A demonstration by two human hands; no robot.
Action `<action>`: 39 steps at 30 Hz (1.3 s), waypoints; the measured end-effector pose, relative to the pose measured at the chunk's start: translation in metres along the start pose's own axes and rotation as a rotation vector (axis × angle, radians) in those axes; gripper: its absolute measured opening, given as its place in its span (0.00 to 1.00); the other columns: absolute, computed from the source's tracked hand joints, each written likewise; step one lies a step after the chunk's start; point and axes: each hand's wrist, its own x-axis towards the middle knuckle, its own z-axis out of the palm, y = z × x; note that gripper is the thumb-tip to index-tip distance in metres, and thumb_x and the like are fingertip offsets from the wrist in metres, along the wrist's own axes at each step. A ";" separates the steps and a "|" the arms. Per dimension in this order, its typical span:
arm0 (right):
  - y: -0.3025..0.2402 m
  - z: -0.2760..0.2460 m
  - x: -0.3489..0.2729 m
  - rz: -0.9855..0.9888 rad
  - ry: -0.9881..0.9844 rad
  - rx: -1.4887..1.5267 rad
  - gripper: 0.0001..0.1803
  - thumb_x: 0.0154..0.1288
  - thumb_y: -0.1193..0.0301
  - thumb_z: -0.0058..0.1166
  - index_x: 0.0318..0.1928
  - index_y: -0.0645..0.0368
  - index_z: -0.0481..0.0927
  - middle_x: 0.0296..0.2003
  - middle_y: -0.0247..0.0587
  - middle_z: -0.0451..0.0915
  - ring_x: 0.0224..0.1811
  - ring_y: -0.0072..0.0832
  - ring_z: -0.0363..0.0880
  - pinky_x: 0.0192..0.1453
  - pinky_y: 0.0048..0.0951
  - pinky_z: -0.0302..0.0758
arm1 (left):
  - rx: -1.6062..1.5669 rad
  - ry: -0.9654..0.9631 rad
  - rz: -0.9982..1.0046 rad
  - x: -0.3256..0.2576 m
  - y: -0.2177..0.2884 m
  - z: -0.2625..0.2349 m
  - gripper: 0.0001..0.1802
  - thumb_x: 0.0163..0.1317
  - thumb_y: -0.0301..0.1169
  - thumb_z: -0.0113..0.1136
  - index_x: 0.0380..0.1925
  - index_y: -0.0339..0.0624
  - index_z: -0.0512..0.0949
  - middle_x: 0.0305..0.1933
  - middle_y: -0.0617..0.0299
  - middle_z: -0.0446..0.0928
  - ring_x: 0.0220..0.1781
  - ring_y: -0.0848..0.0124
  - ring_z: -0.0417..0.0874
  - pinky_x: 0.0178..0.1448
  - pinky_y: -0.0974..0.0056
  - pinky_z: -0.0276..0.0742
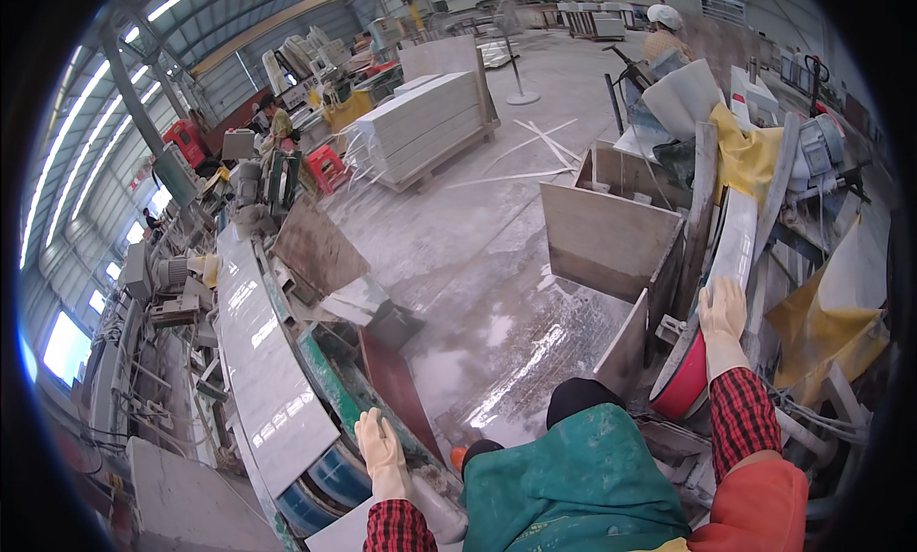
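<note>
My left hand [382, 456], in a cream glove, is stretched out with its fingers extended. It is nearest to the green metal edge [330, 380] of the left-hand conveyor and holds nothing I can see. On that conveyor lies a long pale polished stone slab [272, 380], with a blue roller [339, 480] showing at its near end. My right hand [723, 313], gloved alike, lies with fingers extended over the near end of a narrow pale stone strip [737, 232]. Just below that hand is a red roller [680, 378]. Whether its palm presses on the strip is hidden.
Brownish upright boards [607, 237] form a bin at the centre right. A stack of pale slabs [425, 122] stands on a pallet farther off. Thin offcut strips [549, 146] litter the wet floor. Two co-workers [666, 36] [277, 122] are in the distance.
</note>
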 end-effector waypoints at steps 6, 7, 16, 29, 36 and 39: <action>0.003 0.005 -0.008 -0.088 0.153 -0.038 0.19 0.64 0.61 0.55 0.47 0.65 0.79 0.46 0.50 0.79 0.50 0.50 0.75 0.58 0.47 0.70 | -0.018 0.037 0.012 0.000 -0.007 0.005 0.13 0.62 0.22 0.59 0.48 0.35 0.79 0.46 0.46 0.80 0.50 0.48 0.77 0.57 0.51 0.73; 0.001 0.003 -0.008 -0.068 0.104 -0.027 0.20 0.64 0.61 0.55 0.47 0.65 0.79 0.46 0.50 0.79 0.51 0.50 0.75 0.58 0.47 0.70 | -0.027 0.053 0.018 -0.001 -0.009 0.007 0.13 0.62 0.22 0.59 0.48 0.35 0.79 0.46 0.46 0.80 0.50 0.48 0.77 0.57 0.51 0.73; -0.043 -0.058 0.012 0.326 -0.559 -0.059 0.41 0.56 0.50 0.66 0.66 0.53 0.70 0.68 0.45 0.67 0.73 0.45 0.59 0.71 0.51 0.63 | -0.098 0.065 -0.031 0.002 0.004 -0.003 0.10 0.62 0.21 0.57 0.44 0.35 0.79 0.41 0.48 0.79 0.46 0.50 0.77 0.51 0.52 0.73; -0.062 -0.062 0.012 0.729 -0.668 -0.060 0.45 0.46 0.59 0.72 0.68 0.40 0.69 0.67 0.48 0.68 0.68 0.53 0.70 0.69 0.51 0.73 | -0.142 0.117 -0.036 0.002 -0.001 -0.004 0.06 0.61 0.21 0.58 0.39 0.39 0.79 0.34 0.55 0.77 0.39 0.54 0.75 0.45 0.55 0.71; -0.005 -0.041 0.051 0.956 -0.467 0.954 0.36 0.48 0.59 0.65 0.61 0.51 0.77 0.66 0.44 0.72 0.66 0.42 0.72 0.70 0.50 0.67 | -0.102 0.094 -0.036 0.002 0.002 -0.007 0.07 0.59 0.21 0.60 0.37 0.41 0.79 0.32 0.54 0.76 0.38 0.53 0.74 0.45 0.54 0.69; -0.060 -0.096 0.084 1.263 -0.165 1.345 0.39 0.46 0.56 0.68 0.62 0.47 0.76 0.65 0.41 0.71 0.67 0.41 0.68 0.70 0.58 0.60 | -0.081 0.140 0.000 0.002 0.002 -0.010 0.06 0.58 0.21 0.60 0.37 0.40 0.79 0.32 0.54 0.76 0.38 0.53 0.74 0.45 0.54 0.70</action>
